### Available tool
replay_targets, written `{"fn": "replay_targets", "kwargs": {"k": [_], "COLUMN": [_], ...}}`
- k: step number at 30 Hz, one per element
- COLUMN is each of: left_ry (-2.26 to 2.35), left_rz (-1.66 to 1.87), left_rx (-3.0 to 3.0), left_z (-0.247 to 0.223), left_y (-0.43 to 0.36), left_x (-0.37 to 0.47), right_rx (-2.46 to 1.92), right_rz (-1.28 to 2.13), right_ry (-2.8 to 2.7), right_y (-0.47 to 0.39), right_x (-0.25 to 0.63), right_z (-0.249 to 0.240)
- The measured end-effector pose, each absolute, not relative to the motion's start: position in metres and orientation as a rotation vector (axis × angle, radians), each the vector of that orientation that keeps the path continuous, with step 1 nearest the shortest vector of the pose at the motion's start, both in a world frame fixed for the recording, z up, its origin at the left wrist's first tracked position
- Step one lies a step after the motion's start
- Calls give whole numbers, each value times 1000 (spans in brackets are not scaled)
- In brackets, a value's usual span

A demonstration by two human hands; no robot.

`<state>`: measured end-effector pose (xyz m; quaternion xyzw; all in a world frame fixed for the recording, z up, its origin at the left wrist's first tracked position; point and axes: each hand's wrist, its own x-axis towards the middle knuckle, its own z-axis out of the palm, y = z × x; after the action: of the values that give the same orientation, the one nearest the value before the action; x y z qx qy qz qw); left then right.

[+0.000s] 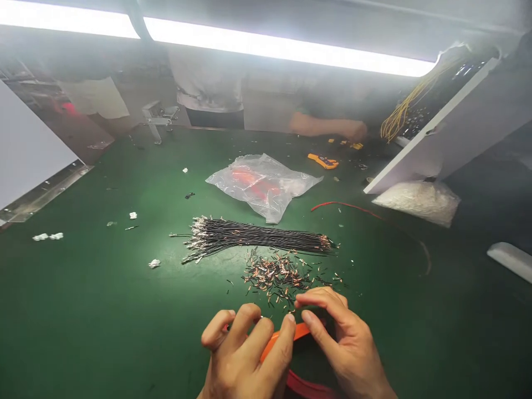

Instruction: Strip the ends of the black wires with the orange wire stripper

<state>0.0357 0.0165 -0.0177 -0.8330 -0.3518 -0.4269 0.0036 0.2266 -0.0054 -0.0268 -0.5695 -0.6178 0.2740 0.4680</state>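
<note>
At the bottom centre my left hand [251, 352] has its fingers curled round an orange-handled tool [302, 331], mostly hidden by the hand. A red curved part [310, 385] shows below. My right hand [347, 343] is beside it, thumb and forefinger slightly apart near the left fingertips, with nothing visible held between them. Just beyond both hands lies a scattered pile of short black and copper wire offcuts [276, 274]. Behind that, a bundle of black wires [261, 235] lies across the green table [103, 310], metal terminals at its left end and copper-coloured ends at its right.
A clear plastic bag [266, 183] with red contents lies beyond the bundle. Yellow pliers [323, 161] and a red wire [349, 205] are to its right. A bag of white pieces [418, 200] sits by a slanted board [449, 122]. Another person's arm [328, 126] rests opposite.
</note>
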Motion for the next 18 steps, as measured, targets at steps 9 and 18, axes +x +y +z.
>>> {"fn": "replay_targets", "kwargs": {"k": [9, 18], "left_ry": [-1064, -1101], "left_rz": [-1354, -1333], "left_rx": [-2504, -2424], "left_z": [-20, -14], "left_y": [14, 14], "left_x": [45, 47], "right_rx": [-1460, -1532], "right_rz": [210, 207], "right_ry": [-1750, -1567], "right_y": [0, 6], "right_x": [221, 203], "right_z": [-33, -52]}}
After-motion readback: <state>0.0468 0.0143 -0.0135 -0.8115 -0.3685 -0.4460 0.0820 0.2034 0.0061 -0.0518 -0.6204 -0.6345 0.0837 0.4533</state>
